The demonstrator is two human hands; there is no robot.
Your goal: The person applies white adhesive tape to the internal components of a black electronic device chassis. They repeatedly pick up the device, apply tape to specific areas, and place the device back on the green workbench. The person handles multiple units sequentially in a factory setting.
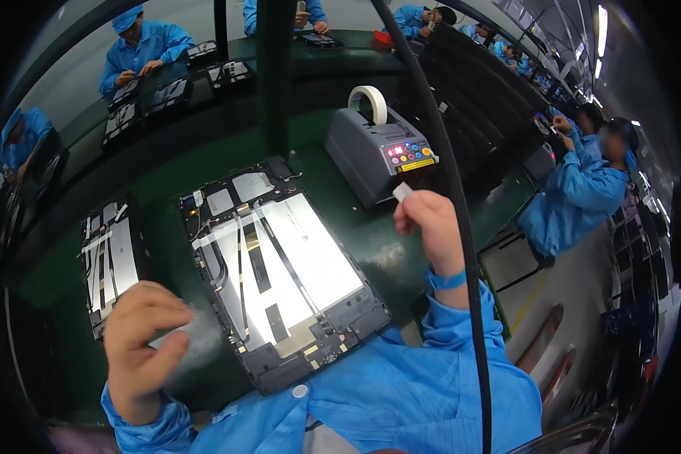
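A tablet with its back off (321, 261) lies in front of me, its silvery battery, dark ribbon cables and black lower modules bare. My right hand (431, 223), raised beyond its right side, pinches a short strip of whitish tape (403, 191) between thumb and fingertips. Close by stands a grey tape dispenser (363, 155) with lit buttons and a cream tape roll (380, 106) on top. Left of the tablet hovers my left hand (144, 340), fingers curved and thumb apart, with nothing seen in it. It partly covers a second opened tablet (113, 257).
A black cable (450, 159) hangs down in front of my right side, and a dark post (274, 83) rises beyond the tablet. Across the green bench (166, 178), people in blue work at more opened tablets (231, 73). Another person (575, 189) sits at right.
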